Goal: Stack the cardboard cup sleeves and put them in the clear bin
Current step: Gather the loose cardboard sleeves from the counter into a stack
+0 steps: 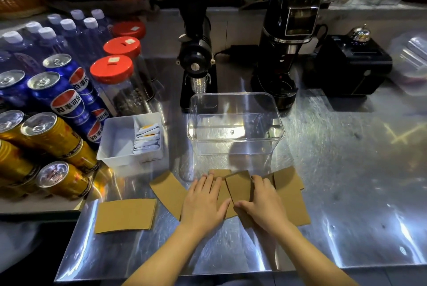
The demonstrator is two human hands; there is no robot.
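**Cardboard sleeves under two hands on a steel counter**

Cardboard sleeves lie flat on the steel counter [346,170], in front of the clear bin [235,144]. The bin stands upright and open, and nothing is inside it. It is near the sleeves but does not touch them.

The left hand [203,202] lies palm down on the sleeves in the middle. Its fingers [209,184] are straight and close together, and the thumb points to the right. It presses flat and does not pinch anything.

The right hand [263,204] is just beside the left hand. It holds one sleeve [239,187], which is a little tilted above the others. The thumb lies on the near edge of this sleeve and the fingers curl over its right edge, so the sleeve is between them.

One sleeve [126,215] lies alone to the left, apart from the group. Another sleeve [167,191] lies beside the left hand and goes partly under it. More sleeves [291,195] overlap on the right, behind and beside the right hand. How many sleeves are in the overlapping group, I cannot tell.

To the left of the bin is a white tray [115,147] with small packets [147,139]. Cans [46,133] and jars [115,77] with red lids stand further left. Two black grinders [196,54] stand behind the bin.
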